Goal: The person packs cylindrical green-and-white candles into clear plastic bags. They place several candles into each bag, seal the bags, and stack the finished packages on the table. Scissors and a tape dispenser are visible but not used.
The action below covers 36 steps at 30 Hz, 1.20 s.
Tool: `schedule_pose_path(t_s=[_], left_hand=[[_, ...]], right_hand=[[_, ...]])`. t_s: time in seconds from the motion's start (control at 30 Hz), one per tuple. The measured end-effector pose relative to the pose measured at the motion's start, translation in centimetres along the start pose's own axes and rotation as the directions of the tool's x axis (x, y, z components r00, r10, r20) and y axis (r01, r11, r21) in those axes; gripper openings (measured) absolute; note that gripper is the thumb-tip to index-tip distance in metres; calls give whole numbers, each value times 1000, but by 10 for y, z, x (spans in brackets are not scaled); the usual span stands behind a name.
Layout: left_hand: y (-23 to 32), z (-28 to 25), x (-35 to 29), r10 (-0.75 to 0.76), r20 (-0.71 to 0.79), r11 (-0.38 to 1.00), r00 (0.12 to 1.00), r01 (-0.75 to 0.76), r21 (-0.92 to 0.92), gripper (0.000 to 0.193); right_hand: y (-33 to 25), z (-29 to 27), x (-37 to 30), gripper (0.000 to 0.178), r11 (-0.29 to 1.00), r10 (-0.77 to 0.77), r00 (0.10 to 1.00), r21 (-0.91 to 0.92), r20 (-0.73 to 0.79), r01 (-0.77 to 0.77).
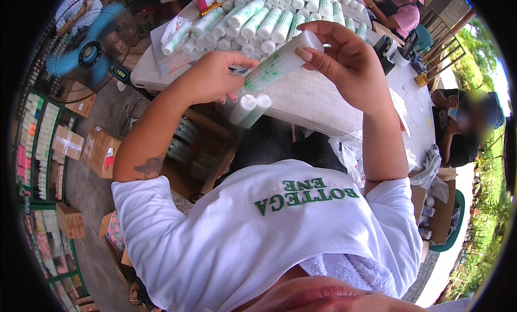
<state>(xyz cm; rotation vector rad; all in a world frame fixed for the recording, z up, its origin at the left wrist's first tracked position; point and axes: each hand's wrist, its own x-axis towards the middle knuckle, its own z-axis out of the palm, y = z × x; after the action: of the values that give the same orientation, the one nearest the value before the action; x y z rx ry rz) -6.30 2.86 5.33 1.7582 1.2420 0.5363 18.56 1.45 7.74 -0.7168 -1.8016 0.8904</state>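
A long white cylinder in a clear plastic wrap with green print (pixel 277 66) is held tilted above the table's near edge. My right hand (pixel 350 61) grips its upper end between thumb and fingers. At the lower end my left hand (pixel 218 77) is curled, one finger reaching along the wrap; part of its grip is hidden. Just below, two similar wrapped cylinders (pixel 250 110) lie side by side at the table edge. Farther back, a large pile of wrapped cylinders (pixel 258 23) is stacked, many ends facing me.
The white table (pixel 323 104) curves around in front of me. A blue-bladed fan (pixel 89 52) stands left, near cardboard boxes (pixel 99 150) and stocked shelves (pixel 46 145). One person (pixel 406 15) sits at the far right, another (pixel 458 123) at the right. An open box (pixel 439 209) is beside my right arm.
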Motion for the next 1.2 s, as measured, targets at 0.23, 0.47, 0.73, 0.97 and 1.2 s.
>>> schedule_pose_path(t_s=[0.23, 0.47, 0.73, 0.97, 1.2], left_hand=[[36, -7, -6, 78, -5, 995, 997, -78, -68, 46], [81, -11, 3, 283, -38, 954, 958, -285, -97, 41], [120, 34, 27, 449, -53, 876, 892, -451, -172, 39], [70, 169, 37, 933, -155, 355, 326, -904, 236, 54], [21, 237, 63, 961, 169, 188, 217, -966, 176, 50]], right_hand=[[22, 38, 2, 36, 991, -50, 999, -125, 17, 51], [-3, 20, 8, 25, 942, -146, 989, -300, 39, 151], [-19, -41, -13, 28, 890, -34, 968, -434, 247, 142], [81, -80, -106, 41, 572, -303, 926, -734, 226, 366], [119, -106, -184, 32, 585, -159, 956, -756, 248, 293]])
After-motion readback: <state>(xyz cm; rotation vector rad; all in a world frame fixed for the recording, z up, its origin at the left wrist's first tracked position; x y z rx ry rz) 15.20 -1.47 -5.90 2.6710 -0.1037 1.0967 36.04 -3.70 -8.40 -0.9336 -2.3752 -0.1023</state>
